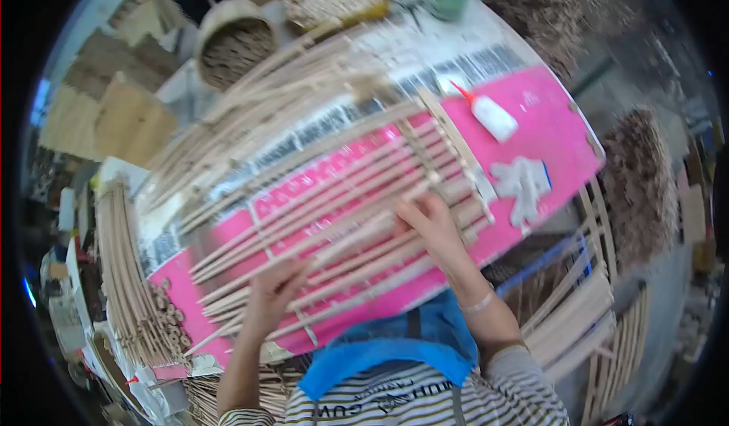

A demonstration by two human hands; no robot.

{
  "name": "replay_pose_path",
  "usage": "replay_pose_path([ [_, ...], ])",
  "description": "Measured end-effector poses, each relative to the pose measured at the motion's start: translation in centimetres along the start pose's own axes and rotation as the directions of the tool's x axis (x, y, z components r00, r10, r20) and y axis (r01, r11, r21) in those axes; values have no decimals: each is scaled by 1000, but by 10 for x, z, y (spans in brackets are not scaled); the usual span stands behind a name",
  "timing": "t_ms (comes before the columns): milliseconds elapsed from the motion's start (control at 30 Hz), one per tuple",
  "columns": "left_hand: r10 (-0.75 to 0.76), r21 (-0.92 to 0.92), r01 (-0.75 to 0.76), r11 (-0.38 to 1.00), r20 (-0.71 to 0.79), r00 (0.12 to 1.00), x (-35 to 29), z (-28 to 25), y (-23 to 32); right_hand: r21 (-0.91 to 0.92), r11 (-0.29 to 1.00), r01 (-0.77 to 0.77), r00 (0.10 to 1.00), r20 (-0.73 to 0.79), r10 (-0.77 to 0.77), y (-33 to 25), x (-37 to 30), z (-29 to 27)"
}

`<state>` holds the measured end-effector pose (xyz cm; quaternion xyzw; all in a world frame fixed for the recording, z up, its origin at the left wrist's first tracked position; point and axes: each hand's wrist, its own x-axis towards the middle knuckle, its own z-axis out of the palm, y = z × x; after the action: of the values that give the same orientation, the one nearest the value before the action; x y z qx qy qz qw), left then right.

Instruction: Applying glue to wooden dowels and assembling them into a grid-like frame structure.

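A frame of long, thin wooden rods (364, 266) lies slantwise on a bright pink sheet, its rods fanning toward the lower left. At its right end, a wooden crosspiece (448, 134) and a row of rod ends meet. A pale, wider wooden slat (353, 236) runs between my hands, over the rods. My right hand (429, 225) is closed on its right part, fingertips pinched. Toward its lower left, my left hand (277, 285) has its fingers curled together at the slat's other end. Motion blurs the fingertips of both hands.
Right of the frame lie a white glue bottle (494, 117) with a red nozzle and a white glove (522, 187). More loose rods (250, 115) lie beyond. A bucket of small wooden pieces (237, 50) and a tray (330, 4) stand at the back. Bundled rods (121, 266) sit left.
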<state>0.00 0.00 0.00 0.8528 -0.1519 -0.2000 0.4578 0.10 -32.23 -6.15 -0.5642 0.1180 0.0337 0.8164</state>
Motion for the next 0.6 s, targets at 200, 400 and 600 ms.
replay_pose_path([
  [200, 15, -75, -10, 997, 64, 998, 20, 14, 11, 37, 999, 2, 1000, 3, -3, 7, 3, -19],
  [400, 3, -24, -3, 1000, 7, 1000, 12, 5, 20, 81, 997, 1, 997, 79, -8, -12, 5, -9],
  [600, 125, 5, -125, 992, -43, 991, 4, 9, 15, 39, 996, 76, 990, 117, -80, -3, 3, -12],
])
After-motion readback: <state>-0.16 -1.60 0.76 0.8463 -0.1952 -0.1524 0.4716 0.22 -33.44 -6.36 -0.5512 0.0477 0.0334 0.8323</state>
